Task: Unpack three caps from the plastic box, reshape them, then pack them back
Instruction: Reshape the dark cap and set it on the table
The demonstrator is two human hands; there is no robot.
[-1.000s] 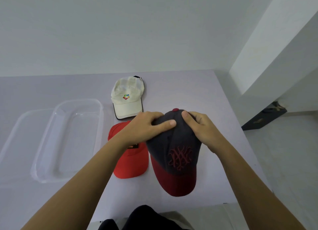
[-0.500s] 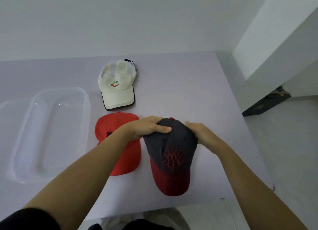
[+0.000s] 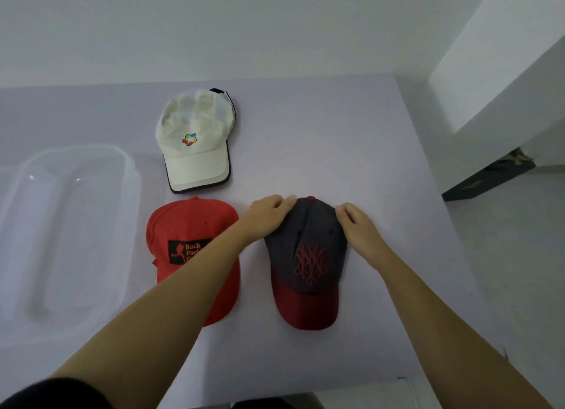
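A dark grey cap (image 3: 308, 255) with a dark red brim and red embroidery lies flat on the table, brim toward me. My left hand (image 3: 269, 214) rests on the crown's left side and my right hand (image 3: 356, 225) on its right side, fingers curled against the fabric. A red cap (image 3: 189, 225) with a black patch lies to its left, partly under my left forearm. Behind that, a white cap (image 3: 195, 139) with a coloured logo lies flat. The clear plastic box (image 3: 70, 234) stands at the left, with nothing in it.
The pale table (image 3: 336, 139) ends at the right and near edges. A white wall corner (image 3: 504, 72) rises at the right, with a dark object (image 3: 486, 179) on the floor beside it. A clear lid edge shows at the far left.
The grey cap has come down from a raised, tilted hold to lie flat on the table. Both hands have slid from gripping its crown top to its sides.
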